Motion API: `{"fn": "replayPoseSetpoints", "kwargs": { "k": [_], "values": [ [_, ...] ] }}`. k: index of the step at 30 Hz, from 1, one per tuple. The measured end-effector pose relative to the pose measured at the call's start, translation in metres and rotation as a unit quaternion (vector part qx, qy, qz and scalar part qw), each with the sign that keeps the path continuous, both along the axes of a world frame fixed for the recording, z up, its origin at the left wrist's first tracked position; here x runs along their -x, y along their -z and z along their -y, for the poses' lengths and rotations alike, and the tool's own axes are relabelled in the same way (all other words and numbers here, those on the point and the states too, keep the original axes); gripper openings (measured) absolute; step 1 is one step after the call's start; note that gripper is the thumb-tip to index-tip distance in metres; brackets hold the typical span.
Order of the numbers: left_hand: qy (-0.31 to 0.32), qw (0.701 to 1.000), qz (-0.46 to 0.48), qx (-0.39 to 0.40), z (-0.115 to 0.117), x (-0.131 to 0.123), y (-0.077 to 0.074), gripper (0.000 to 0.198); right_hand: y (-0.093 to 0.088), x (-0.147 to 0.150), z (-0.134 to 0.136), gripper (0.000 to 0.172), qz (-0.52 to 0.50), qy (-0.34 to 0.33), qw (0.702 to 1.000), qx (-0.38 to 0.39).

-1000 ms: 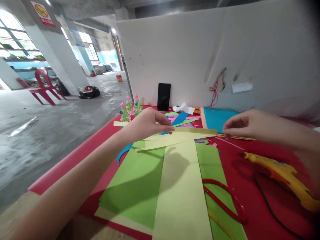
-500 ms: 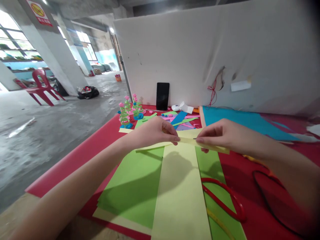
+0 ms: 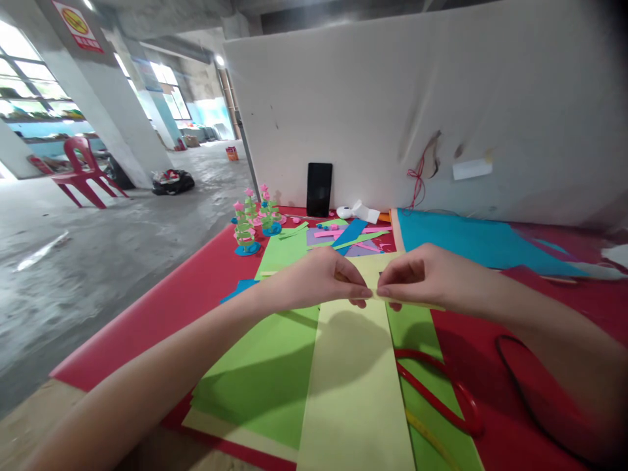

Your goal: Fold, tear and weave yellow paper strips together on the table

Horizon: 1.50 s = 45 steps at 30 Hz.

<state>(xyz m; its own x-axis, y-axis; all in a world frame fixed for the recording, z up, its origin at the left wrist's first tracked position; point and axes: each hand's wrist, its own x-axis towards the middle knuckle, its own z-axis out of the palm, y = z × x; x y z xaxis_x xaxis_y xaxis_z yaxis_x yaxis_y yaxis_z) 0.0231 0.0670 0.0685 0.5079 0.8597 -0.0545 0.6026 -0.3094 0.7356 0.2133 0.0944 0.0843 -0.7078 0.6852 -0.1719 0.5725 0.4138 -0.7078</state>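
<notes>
A narrow pale yellow paper strip (image 3: 424, 304) is pinched between the fingertips of both hands, over the stacked sheets. My left hand (image 3: 333, 278) is closed on its left part, and my right hand (image 3: 415, 275) is closed on it just beside, the fingertips nearly touching. The strip's end sticks out under my right hand. Below lies a wide pale yellow paper (image 3: 353, 386) on top of green sheets (image 3: 260, 373). Red scissor handles (image 3: 441, 392) rest on the right side of the green paper, near a yellow measuring tape (image 3: 429, 438).
Small paper trees (image 3: 245, 229) stand at the back left, beside scattered coloured strips (image 3: 350, 235). A black phone (image 3: 319, 190) leans on the white panel (image 3: 363, 104). Blue paper (image 3: 466, 239) lies at the back right, and a dark cord (image 3: 520, 392) at the right.
Both hands have come closer together and slightly lower. My left hand has slid right along the strip. More of the green and blue paper behind my left wrist now shows.
</notes>
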Motion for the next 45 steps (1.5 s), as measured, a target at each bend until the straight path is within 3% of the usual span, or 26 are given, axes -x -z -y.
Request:
{"fn": "replayPoseSetpoints", "kwargs": {
  "k": [6, 14, 22, 40, 45],
  "values": [
    [-0.021, 0.999, 0.025, 0.004, 0.001, -0.002, -0.002, 0.022, 0.001, -0.003, -0.004, 0.02, 0.007, 0.004, 1.0, 0.002],
    [-0.041, 0.997, 0.039, -0.048, 0.001, 0.002, -0.001, 0.02, -0.014, -0.003, 0.003, 0.014, -0.001, 0.039, 0.999, 0.001],
    [-0.059, 0.993, 0.055, -0.081, 0.006, -0.008, 0.002, 0.021, 0.003, -0.002, -0.002, 0.017, -0.01, 0.049, 0.998, -0.035],
    [-0.089, 0.983, 0.035, -0.155, 0.008, -0.012, 0.007, 0.014, 0.003, 0.006, 0.002, 0.013, -0.025, 0.083, 0.996, -0.012],
    [-0.083, 0.982, 0.03, -0.167, 0.012, -0.012, 0.002, 0.014, 0.009, -0.001, -0.003, 0.013, -0.007, 0.048, 0.999, -0.011]
  ]
}}
